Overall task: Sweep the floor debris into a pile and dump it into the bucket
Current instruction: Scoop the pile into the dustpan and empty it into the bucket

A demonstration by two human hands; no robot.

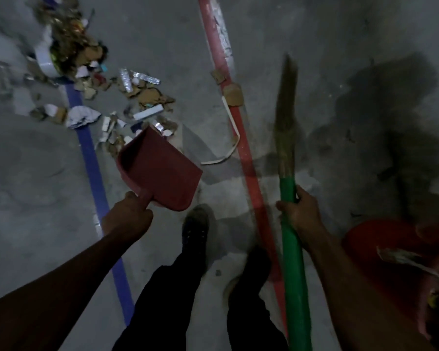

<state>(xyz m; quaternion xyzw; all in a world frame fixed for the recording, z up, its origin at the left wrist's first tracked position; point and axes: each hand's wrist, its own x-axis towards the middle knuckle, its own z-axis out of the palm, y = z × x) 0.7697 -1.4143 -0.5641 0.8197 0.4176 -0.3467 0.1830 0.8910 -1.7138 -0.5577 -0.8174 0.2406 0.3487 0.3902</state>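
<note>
Closest to me, my right hand point(303, 219) is wrapped around the green handle of the broom point(288, 188), fingers curled round the shaft, and the broom's long axis runs almost straight away from me, bristles pointing forward and lifted off the grey floor point(276, 34) as far as I can tell. Just beside that arm, low at the right edge, sits the red bucket point(380, 239), with some scraps already showing at its rim. My left hand point(128, 219) grips the short handle of the red dustpan point(160, 168); the pan looks empty and its open mouth faces forward and a little left. Between the two hands I see my shoes point(197, 224), and two painted lines, a blue stripe point(91, 160) on the left and a red stripe point(238, 117) on the right, both running away from me. Beyond the pan's lip lies the debris point(107, 97), cardboard bits, foil and paper strung loosely from just ahead of the pan out to a thicker heap at far left. So the rubbish lies ahead and to the left, nearer the dustpan hand than the broom hand. I judge the broom must cross leftward over the red stripe to rake that scatter toward the pan's mouth, while the bucket waits behind on the opposite side.
</note>
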